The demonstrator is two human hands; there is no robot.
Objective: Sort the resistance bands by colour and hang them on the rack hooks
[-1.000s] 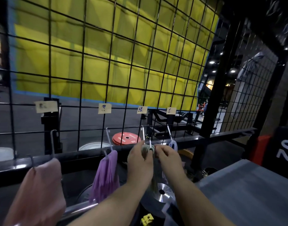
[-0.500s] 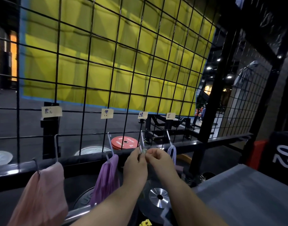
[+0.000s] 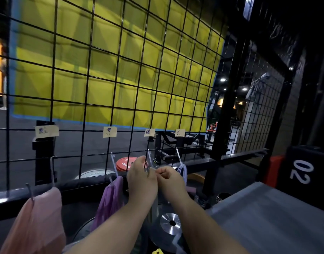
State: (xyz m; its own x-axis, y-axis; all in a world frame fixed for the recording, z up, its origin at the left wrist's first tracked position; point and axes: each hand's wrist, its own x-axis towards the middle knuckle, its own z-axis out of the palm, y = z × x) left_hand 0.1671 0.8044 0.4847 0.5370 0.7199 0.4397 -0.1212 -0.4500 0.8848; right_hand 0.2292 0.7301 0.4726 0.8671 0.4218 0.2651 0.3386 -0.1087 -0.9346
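A black wire grid rack [image 3: 95, 99] carries several metal hooks under paper labels [image 3: 109, 132]. Pink bands [image 3: 38, 217] hang on the leftmost hook, purple bands [image 3: 111, 195] on the second, pale blue bands [image 3: 182, 170] on the fourth. My left hand [image 3: 141, 180] and my right hand [image 3: 169, 180] meet at the lower end of the third hook [image 3: 149, 159], fingertips pinching a thin greenish band there. My hands hide most of that band.
Steel and black weight plates [image 3: 171, 222] lie below the rack, a red plate [image 3: 123, 164] behind it. A grey flat surface [image 3: 267, 217] and a black box marked 02 [image 3: 302, 173] stand at the right. The rack's black bottom rail [image 3: 80, 189] runs in front of me.
Both hands have risen slightly along the third hook and drawn closer together. The greenish bundle seen between them a second ago is now mostly covered.
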